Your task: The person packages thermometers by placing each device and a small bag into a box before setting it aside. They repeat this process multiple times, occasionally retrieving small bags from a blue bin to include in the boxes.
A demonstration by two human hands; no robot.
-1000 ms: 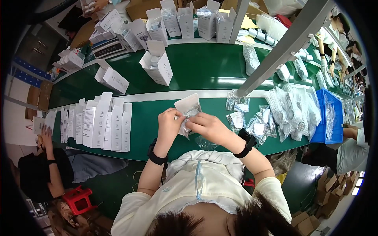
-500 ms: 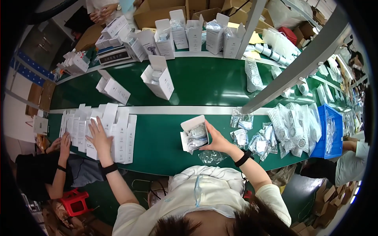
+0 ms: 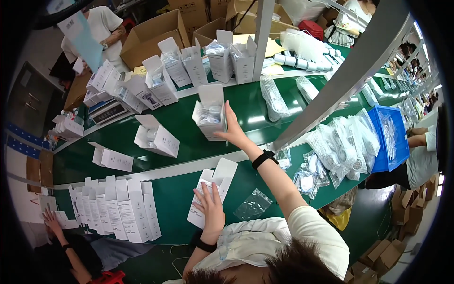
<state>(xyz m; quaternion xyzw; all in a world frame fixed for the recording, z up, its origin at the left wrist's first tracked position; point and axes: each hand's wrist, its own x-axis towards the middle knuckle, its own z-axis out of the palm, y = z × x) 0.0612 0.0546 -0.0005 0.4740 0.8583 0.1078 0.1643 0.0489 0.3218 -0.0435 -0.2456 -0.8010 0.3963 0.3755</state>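
My right hand (image 3: pixel 235 131) grips an open white carton (image 3: pixel 211 128) by its right side, on the green belt beyond the pale rail. Clear bagged items show inside the carton, and its back flap stands up. On the near worktop my left hand (image 3: pixel 211 208) has its fingers over another white carton (image 3: pixel 198 218), which is tilted with its end flap open; its inside does not show. A flat clear plastic bag (image 3: pixel 253 204) lies to the right of that carton. Left of my left hand, a row of open white cartons (image 3: pixel 124 215) stands packed together.
Two open cartons (image 3: pixel 163 143) sit further left on the belt. Bubble-wrapped parts (image 3: pixel 341 149), small clear packets (image 3: pixel 312 175) and a blue bin (image 3: pixel 395 154) occupy the right. A slanted grey post (image 3: pixel 331 90) crosses the belt. A co-worker's hand (image 3: pixel 53 225) is at the far left.
My right hand has carried the filled carton forward from the near worktop to the belt. My left hand has brought a carton rightward from the row. The view has shifted.
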